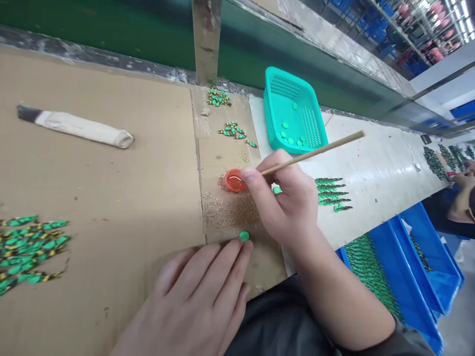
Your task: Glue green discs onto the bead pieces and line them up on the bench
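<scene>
My right hand [284, 200] grips a thin wooden-handled brush [315, 152] and its tip dips into a small round cap of red paint [234, 180] on the cardboard. My left hand [196, 296] lies flat on the cardboard near the front edge, fingers together, with the fingertips touching a small green round piece [244, 236]. Another small green piece [276, 190] shows just behind my right hand's fingers.
A teal plastic basket [293, 94] with several green pieces stands behind the paint. Painted green pieces lie at left [25, 247], in small heaps at the back [232, 130], and in a row [332, 194] at right. A wrapped roll [79, 128] lies back left. Blue bins [404, 277] stand below right; another person's arm [460, 198] is far right.
</scene>
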A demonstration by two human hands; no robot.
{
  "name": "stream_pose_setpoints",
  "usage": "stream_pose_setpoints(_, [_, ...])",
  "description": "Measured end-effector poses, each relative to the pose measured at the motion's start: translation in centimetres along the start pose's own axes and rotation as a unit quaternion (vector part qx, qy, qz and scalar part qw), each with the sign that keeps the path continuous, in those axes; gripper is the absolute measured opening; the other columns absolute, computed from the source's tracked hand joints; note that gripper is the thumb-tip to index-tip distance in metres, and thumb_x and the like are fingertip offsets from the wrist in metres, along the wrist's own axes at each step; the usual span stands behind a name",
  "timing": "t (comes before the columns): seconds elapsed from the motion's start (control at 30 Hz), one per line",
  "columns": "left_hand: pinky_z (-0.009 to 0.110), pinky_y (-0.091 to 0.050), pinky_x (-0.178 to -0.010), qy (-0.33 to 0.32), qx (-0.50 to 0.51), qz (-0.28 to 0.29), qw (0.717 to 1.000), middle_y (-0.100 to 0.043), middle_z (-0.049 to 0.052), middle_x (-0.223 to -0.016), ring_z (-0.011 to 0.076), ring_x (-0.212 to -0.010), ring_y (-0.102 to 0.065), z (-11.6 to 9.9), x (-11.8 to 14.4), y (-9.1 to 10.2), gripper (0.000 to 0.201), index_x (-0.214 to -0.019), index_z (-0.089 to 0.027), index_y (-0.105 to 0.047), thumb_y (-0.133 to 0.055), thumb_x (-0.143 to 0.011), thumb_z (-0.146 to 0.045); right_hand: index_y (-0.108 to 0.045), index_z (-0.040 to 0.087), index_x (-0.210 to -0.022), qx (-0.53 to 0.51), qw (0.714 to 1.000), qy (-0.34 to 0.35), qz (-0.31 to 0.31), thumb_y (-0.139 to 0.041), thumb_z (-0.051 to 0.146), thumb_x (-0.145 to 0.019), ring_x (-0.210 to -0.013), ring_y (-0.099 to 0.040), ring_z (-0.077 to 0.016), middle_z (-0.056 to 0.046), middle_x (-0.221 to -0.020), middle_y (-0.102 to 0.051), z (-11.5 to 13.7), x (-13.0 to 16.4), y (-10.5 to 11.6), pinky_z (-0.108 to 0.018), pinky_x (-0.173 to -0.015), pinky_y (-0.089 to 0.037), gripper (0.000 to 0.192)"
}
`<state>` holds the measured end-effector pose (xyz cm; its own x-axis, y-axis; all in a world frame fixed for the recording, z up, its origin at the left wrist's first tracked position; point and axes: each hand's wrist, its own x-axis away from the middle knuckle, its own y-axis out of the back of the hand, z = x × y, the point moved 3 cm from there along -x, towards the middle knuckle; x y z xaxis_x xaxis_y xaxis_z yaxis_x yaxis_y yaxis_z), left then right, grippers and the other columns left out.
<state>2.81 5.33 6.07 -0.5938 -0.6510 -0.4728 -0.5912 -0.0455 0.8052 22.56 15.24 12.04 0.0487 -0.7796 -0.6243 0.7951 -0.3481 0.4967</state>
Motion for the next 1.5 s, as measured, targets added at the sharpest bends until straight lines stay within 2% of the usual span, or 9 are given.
stream_pose_setpoints(0.17, [0.051,-0.047,-0.117,0.004,-0.004,-0.009,1.000,-0.089,0.014,-0.143,0.0292,-0.134,-0.072,0.0,-0.2,-0.1,0.042,-0.156,-0.014,-0.079,-0.053,-0.131,-0.037,-0.064,0.026,-0.091,0.017,0.999,0.000,0.028,-0.078,0.015,-0.118,-0.072,-0.062,-0.0106,0.007,-0.083,-0.066,-0.4,0.4,-0.4,-0.026,-0.071,-0.054,0.033])
stream_pose_setpoints(0.3, [0.052,-0.048,-0.115,0.009,-0.007,-0.003,1.000,-0.089,0.014,-0.144,0.0295,-0.136,-0.072,-0.1,-0.5,-0.1,0.043,-0.156,-0.012,-0.078,-0.053,-0.131,-0.036,-0.063,0.026,-0.088,0.025,0.999,-0.015,0.032,-0.078,0.018,-0.119,-0.072,-0.063,-0.0114,0.007,-0.081,-0.063,-0.5,0.4,-0.4,-0.026,-0.073,-0.056,0.035])
stream_pose_setpoints(0.5, [0.052,-0.049,-0.114,0.007,-0.009,-0.006,1.000,-0.089,0.013,-0.145,0.0292,-0.135,-0.073,0.0,-0.3,0.0,0.042,-0.155,-0.014,-0.078,-0.053,-0.131,-0.037,-0.065,0.027,-0.088,0.037,0.998,-0.019,0.040,-0.077,0.021,-0.120,-0.072,-0.064,-0.0128,0.006,-0.081,-0.067,-0.6,0.5,-0.5,-0.027,-0.074,-0.059,0.035])
stream_pose_setpoints(0.8, [0.052,-0.049,-0.114,0.006,-0.014,-0.003,1.000,-0.089,0.012,-0.144,0.0292,-0.134,-0.073,-0.1,-0.3,0.0,0.041,-0.155,-0.014,-0.079,-0.054,-0.130,-0.034,-0.066,0.027,-0.087,0.042,0.998,-0.022,0.035,-0.078,0.025,-0.121,-0.071,-0.065,-0.0132,0.006,-0.079,-0.066,-0.7,0.6,-0.6,-0.028,-0.074,-0.059,0.036])
stream_pose_setpoints(1.2, [0.051,-0.049,-0.115,0.008,-0.017,-0.005,1.000,-0.088,0.012,-0.146,0.0286,-0.134,-0.073,-0.1,-0.1,-0.2,0.041,-0.156,-0.015,-0.078,-0.053,-0.130,-0.036,-0.064,0.026,-0.088,0.033,0.999,-0.003,0.025,-0.078,0.023,-0.121,-0.069,-0.058,-0.0109,0.007,-0.080,-0.064,-0.9,0.4,-0.6,-0.027,-0.069,-0.053,0.036])
stream_pose_setpoints(1.37, [0.052,-0.050,-0.116,0.007,-0.009,0.009,1.000,-0.087,0.014,-0.147,0.0308,-0.136,-0.074,-0.1,-0.3,0.3,0.043,-0.158,-0.013,-0.078,-0.058,-0.127,-0.033,-0.067,0.029,-0.094,0.003,0.999,-0.025,-0.027,-0.078,0.024,-0.122,-0.069,-0.059,-0.0149,0.004,-0.081,-0.063,0.3,1.3,0.5,-0.033,-0.064,-0.051,0.030])
stream_pose_setpoints(1.5, [0.053,-0.051,-0.116,0.007,-0.006,0.021,1.000,-0.085,0.015,-0.149,0.0321,-0.137,-0.074,-0.1,0.1,0.4,0.047,-0.163,-0.014,-0.076,-0.056,-0.125,-0.033,-0.068,0.030,-0.105,-0.048,0.998,-0.041,-0.029,-0.076,0.022,-0.122,-0.068,-0.066,-0.0155,0.004,-0.082,-0.066,1.7,4.3,2.2,-0.034,-0.064,-0.056,0.021])
